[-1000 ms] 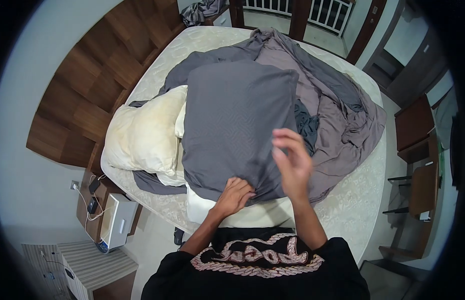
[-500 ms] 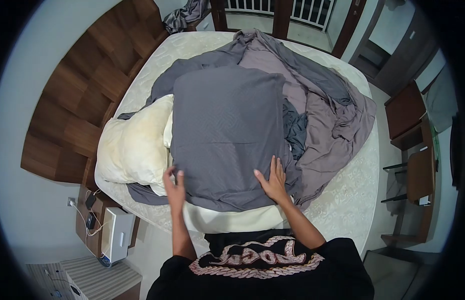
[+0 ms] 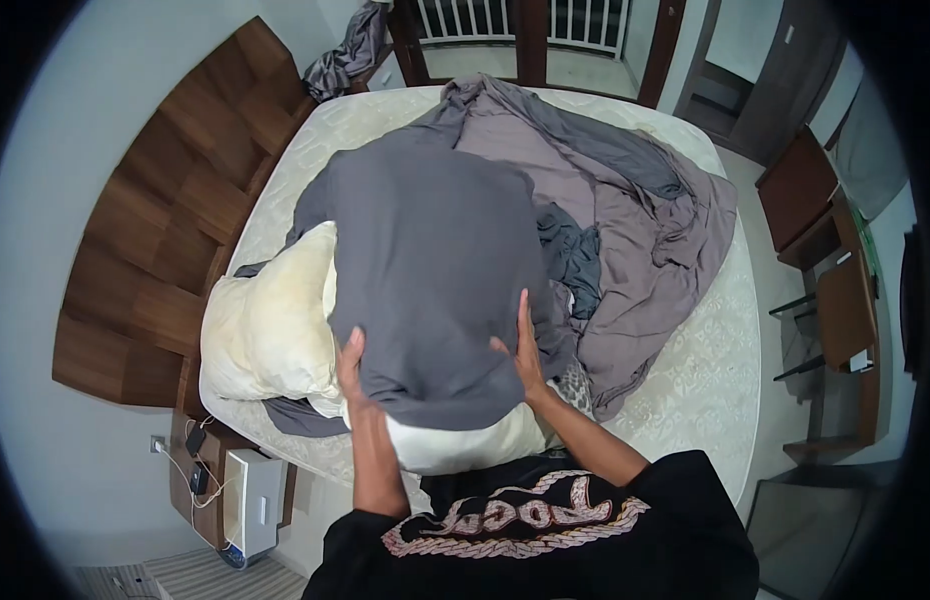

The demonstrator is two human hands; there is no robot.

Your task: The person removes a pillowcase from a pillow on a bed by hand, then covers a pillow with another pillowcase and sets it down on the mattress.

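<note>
A dark grey cover point(image 3: 435, 270) lies over a pale pillow point(image 3: 465, 446), whose bare end sticks out on the side near me. At the left side of the cover is my left hand point(image 3: 357, 375), thumb up, its other fingers partly hidden at the cloth. My right hand point(image 3: 525, 355) presses against the right side with its fingers stretched out. The cloth bulges between both hands. Another cream pillow point(image 3: 270, 315) lies to the left.
A rumpled grey and mauve duvet point(image 3: 650, 250) spreads over the right of the mattress point(image 3: 710, 370). A wooden headboard point(image 3: 175, 240) stands at the left, with a white-drawered nightstand point(image 3: 257, 500) below it. A chair point(image 3: 843, 322) is at the right.
My left hand left the cover's near edge and moved to its left side; my right hand came down to the right side. The cover has bunched and narrowed between them.
</note>
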